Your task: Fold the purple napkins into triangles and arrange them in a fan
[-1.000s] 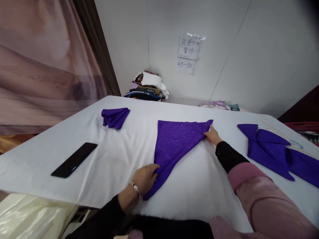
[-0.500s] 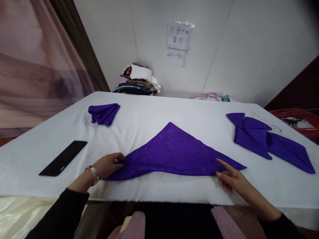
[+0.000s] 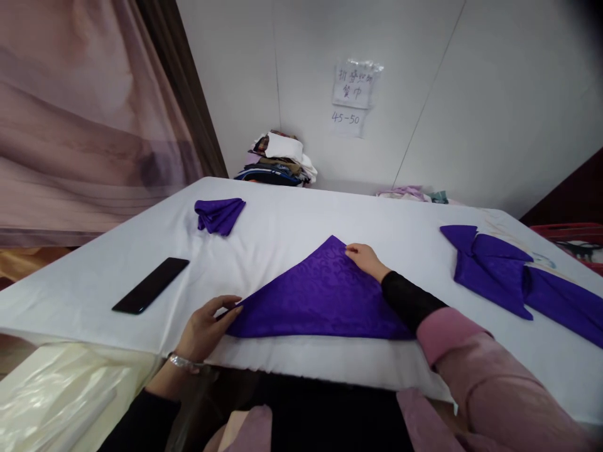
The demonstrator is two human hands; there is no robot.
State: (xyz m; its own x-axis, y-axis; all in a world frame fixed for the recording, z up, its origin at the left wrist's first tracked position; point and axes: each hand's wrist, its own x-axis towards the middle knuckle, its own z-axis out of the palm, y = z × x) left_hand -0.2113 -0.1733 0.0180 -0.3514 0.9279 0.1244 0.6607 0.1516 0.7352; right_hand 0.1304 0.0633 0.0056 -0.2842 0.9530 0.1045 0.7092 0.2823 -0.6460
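Note:
A purple patterned napkin point(image 3: 306, 298) lies on the white tablecloth, folded into a broad triangle with its peak pointing away from me. My left hand point(image 3: 207, 326) is at its left end, thumb and fingers closed on the edge. Across the cloth, my right hand point(image 3: 368, 260) pinches the upper right edge just below the peak. My right sleeve covers the napkin's right corner.
A black phone point(image 3: 151, 285) lies at left, below a pleated purple napkin point(image 3: 220, 215). More folded purple napkins point(image 3: 492, 273) lie at right. Behind the white-covered table point(image 3: 287, 216) are stacked clothes point(image 3: 277, 160) and a wall with paper signs point(image 3: 351, 91).
My right hand has moved from the napkin's right end up and inward to the edge near the peak. The left hand stays at the left end. The view has shifted slightly.

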